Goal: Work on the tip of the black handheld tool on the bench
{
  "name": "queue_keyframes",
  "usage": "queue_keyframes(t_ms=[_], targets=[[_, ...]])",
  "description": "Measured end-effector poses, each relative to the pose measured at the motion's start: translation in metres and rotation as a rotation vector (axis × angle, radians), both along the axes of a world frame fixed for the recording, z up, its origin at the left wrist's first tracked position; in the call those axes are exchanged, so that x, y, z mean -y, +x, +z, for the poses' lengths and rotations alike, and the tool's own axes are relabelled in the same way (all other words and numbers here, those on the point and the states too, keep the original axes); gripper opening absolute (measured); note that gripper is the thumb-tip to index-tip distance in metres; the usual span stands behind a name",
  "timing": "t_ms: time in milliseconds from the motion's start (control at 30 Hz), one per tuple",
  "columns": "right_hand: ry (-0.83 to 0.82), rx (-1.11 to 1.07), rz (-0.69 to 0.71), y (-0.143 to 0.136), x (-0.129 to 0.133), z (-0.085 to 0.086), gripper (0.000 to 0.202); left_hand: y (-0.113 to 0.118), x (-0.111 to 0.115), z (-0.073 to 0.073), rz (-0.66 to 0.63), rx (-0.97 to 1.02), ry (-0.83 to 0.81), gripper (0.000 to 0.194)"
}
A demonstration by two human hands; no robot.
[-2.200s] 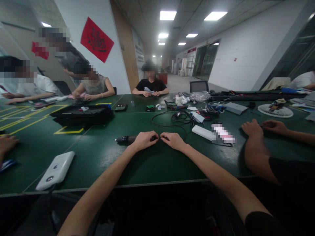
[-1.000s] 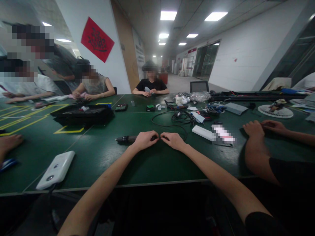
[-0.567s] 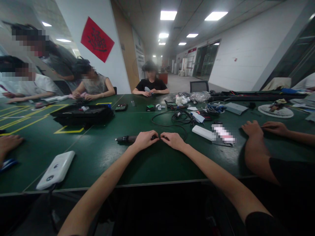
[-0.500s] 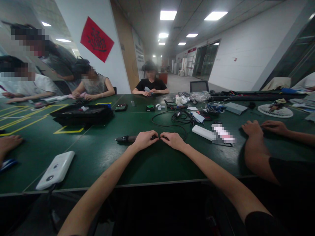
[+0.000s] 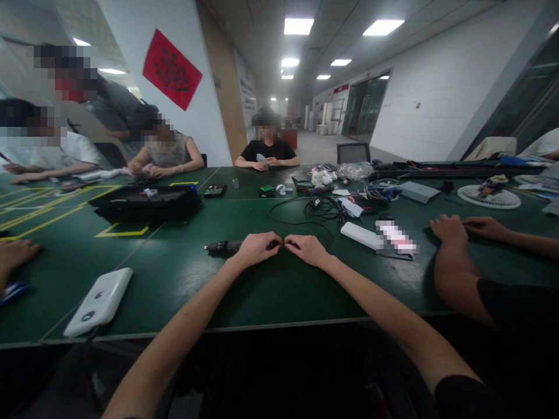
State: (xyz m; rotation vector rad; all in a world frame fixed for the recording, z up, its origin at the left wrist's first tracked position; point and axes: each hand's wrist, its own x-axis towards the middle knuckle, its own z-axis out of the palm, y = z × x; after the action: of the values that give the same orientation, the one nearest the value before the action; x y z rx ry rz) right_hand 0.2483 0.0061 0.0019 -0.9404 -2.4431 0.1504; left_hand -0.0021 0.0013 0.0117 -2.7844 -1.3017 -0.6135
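Observation:
A dark, slim electric screwdriver lies along the green table, its metal tip pointing left. My left hand is closed around its rear end, fingers curled over the dark body. Close beside it, my right hand is closed in a pinch at the end of a black cable, which curves in from behind that hand. Between the two sets of fingertips there is a narrow gap with a small dark piece; whether cable and screwdriver are joined is hidden.
A white device with a cord lies at the near left. Behind it is a black tray. To the right are a white oblong case and a co-worker's hands. Cables, boards and a fan grille spread across the back.
My hands hold nearly the same spot, with only a slight shift of the left fingers. At the far left, a standing person has moved a little to the right.

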Motion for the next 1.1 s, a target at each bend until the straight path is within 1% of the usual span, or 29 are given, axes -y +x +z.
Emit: queue_keyframes(t_ms=[133, 200, 333, 400, 600, 800, 1100], targets=[[0.001, 0.003, 0.001, 0.0001, 0.0006, 0.0013, 0.018, 0.0014, -0.0001, -0.0003, 0.070, 0.018, -0.002, 0.028], [-0.004, 0.004, 0.004, 0.0003, 0.0009, 0.0018, 0.019, 0.0012, 0.0008, 0.0012, 0.053, 0.009, -0.003, 0.026], [-0.009, 0.008, -0.003, 0.0005, 0.0012, 0.0020, 0.021, -0.0003, 0.0041, 0.0054, -0.023, -0.007, 0.002, 0.023], [-0.008, 0.008, -0.005, 0.0003, 0.0013, 0.0019, 0.020, -0.0004, 0.0050, 0.0060, -0.028, -0.005, 0.008, 0.023], [-0.009, 0.011, -0.004, -0.0001, 0.0012, 0.0024, 0.019, 0.0020, 0.0030, 0.0039, 0.053, 0.018, -0.014, 0.029], [-0.008, 0.016, -0.006, -0.0001, 0.0013, 0.0025, 0.020, -0.0009, 0.0039, 0.0071, -0.028, 0.012, -0.031, 0.027], [0.003, 0.005, -0.010, -0.0003, 0.0017, 0.0014, 0.019, -0.0033, 0.0013, 0.0055, -0.059, 0.001, -0.044, 0.026]])
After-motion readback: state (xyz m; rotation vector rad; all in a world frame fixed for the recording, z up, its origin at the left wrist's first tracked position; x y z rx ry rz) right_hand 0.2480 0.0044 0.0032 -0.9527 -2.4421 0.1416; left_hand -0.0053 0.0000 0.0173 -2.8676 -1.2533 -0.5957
